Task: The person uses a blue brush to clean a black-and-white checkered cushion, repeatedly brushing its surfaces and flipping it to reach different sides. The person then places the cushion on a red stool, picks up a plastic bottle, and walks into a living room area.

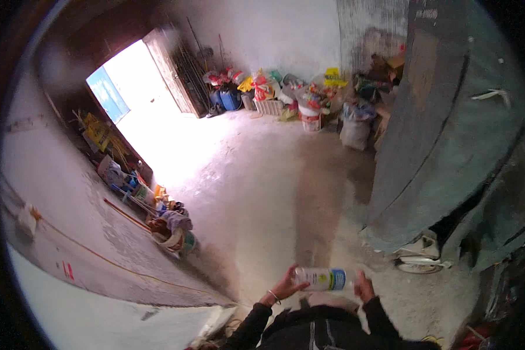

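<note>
A pale, see-through plastic bottle (321, 279) with a blue, white and green label lies sideways in front of my body, held off the floor. My left hand (289, 285) is wrapped round its left end, and a bracelet circles that wrist. At the bottle's other end my right hand (364, 287) is closed with its fingers at the tip. Whether a cap sits in those fingers is too small to make out. Dark sleeves cover both forearms.
Bright light comes through the open doorway (140, 87) at the far left. Bags, blue drums and a bucket (310, 121) line the back wall. A basket (181, 240) of odds and ends stands by the left wall. Grey-green sheeting (437, 151) hangs on the right, with a wheel (419, 265) under it.
</note>
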`<action>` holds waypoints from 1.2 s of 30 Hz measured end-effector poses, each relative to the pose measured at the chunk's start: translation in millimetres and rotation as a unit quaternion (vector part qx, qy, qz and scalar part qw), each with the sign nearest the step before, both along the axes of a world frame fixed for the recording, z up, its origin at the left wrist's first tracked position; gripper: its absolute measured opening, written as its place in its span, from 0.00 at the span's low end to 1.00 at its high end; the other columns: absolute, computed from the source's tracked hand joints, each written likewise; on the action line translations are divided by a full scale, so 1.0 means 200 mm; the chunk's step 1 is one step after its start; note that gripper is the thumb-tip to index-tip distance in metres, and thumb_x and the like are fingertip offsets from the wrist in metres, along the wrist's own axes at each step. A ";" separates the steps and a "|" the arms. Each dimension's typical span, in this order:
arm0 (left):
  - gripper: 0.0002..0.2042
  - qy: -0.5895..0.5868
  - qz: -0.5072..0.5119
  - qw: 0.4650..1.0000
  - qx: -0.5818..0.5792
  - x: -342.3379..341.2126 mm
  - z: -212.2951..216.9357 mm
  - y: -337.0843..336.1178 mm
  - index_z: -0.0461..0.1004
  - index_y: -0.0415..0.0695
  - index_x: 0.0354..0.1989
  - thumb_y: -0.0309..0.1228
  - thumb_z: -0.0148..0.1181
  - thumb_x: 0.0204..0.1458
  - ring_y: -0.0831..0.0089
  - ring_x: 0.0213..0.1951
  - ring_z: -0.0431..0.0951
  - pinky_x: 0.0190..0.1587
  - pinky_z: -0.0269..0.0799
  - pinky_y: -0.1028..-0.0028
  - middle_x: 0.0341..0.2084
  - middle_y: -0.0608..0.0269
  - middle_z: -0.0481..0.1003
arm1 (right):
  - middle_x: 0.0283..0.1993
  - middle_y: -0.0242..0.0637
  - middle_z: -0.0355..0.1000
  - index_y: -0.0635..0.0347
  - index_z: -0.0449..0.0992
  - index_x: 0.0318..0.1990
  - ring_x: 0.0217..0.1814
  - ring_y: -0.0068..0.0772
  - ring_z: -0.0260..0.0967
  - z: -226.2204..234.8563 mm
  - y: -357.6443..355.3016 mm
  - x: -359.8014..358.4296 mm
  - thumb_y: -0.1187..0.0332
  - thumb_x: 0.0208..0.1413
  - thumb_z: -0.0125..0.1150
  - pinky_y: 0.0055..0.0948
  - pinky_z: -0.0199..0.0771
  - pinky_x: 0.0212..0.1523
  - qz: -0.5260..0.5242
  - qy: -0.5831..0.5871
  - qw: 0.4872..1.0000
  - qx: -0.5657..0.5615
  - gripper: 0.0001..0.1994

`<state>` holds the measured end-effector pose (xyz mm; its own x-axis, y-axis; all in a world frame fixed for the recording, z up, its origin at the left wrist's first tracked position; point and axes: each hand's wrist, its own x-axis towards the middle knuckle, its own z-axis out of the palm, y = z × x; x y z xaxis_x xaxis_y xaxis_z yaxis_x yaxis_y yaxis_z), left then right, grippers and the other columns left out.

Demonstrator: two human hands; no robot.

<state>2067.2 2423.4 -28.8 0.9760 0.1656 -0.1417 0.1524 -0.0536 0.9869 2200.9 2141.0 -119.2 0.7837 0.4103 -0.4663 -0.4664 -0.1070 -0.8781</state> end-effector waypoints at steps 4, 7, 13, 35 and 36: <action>0.37 0.114 0.036 0.991 -0.065 0.28 0.12 0.50 0.45 0.45 0.60 0.31 0.65 0.46 0.69 0.41 0.73 0.38 0.74 0.70 0.43 0.54 0.69 | 0.12 0.27 0.54 0.58 0.66 0.19 0.12 0.19 0.49 0.25 0.69 0.68 0.45 0.56 0.47 0.25 0.50 0.14 0.077 0.002 0.996 -0.039 0.25; 0.28 0.069 0.167 0.971 -0.156 0.46 0.03 0.76 0.52 0.46 0.56 0.33 0.61 0.49 0.68 0.35 0.76 0.32 0.76 0.71 0.40 0.56 0.70 | 0.14 0.27 0.54 0.61 0.67 0.22 0.14 0.18 0.49 0.35 1.10 1.07 0.47 0.59 0.45 0.24 0.50 0.16 0.125 -0.026 0.990 0.060 0.25; 0.21 0.143 0.312 0.875 -0.341 0.89 -0.19 1.28 0.60 0.47 0.49 0.42 0.56 0.51 0.67 0.27 0.77 0.24 0.75 0.74 0.35 0.59 0.72 | 0.14 0.26 0.55 0.61 0.68 0.25 0.13 0.17 0.51 0.07 1.45 1.65 0.50 0.60 0.45 0.24 0.53 0.15 0.135 -0.213 0.966 -0.056 0.22; 0.40 0.274 0.234 0.556 -0.749 4.43 -0.35 2.50 0.57 0.48 0.55 0.62 0.57 0.37 0.61 0.39 0.68 0.39 0.68 0.66 0.42 0.52 0.66 | 0.17 0.34 0.58 0.55 0.69 0.26 0.18 0.29 0.52 -0.89 1.69 3.38 0.63 0.60 0.43 0.35 0.53 0.21 0.246 -0.045 0.894 -0.372 0.13; 0.41 0.241 0.210 0.602 -0.732 4.49 -0.39 2.62 0.56 0.48 0.56 0.63 0.56 0.37 0.60 0.38 0.68 0.38 0.68 0.67 0.41 0.51 0.66 | 0.16 0.34 0.58 0.55 0.69 0.25 0.18 0.29 0.52 -0.84 1.75 3.60 0.64 0.60 0.43 0.35 0.53 0.21 0.159 -0.035 0.929 -0.333 0.13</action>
<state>2964.6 2947.3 -107.2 0.6789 -0.2628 -0.6856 0.1360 0.9626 -0.2343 2920.4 2491.2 -286.9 0.7097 0.2646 -0.6530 -0.2628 -0.7605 -0.5938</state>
